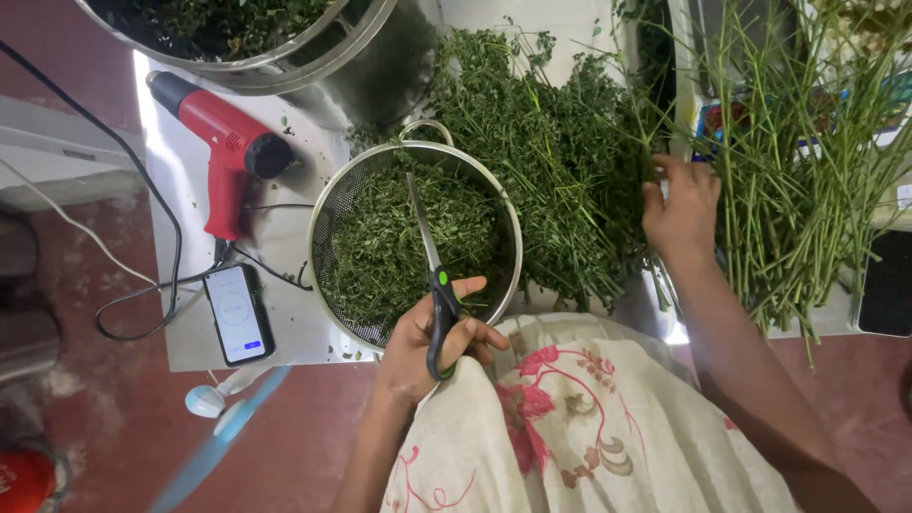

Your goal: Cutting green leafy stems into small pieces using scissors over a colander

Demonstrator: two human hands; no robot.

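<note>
The left hand (423, 342) has a closed grip on scissors (437, 285), blades over the strainer (328, 204) of cut leaves; the right hand (682, 211), fingers curled, gathers sprigs from the herb pile (560, 161) on the tabletop (180, 152); snipping seems next

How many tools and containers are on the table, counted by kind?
Scissors: 1, in the left hand
Strainer: 1
Large metal pot: 1
Red heat gun: 1
Phone: 1
Total: 5
The right hand touches the green stems.
</note>
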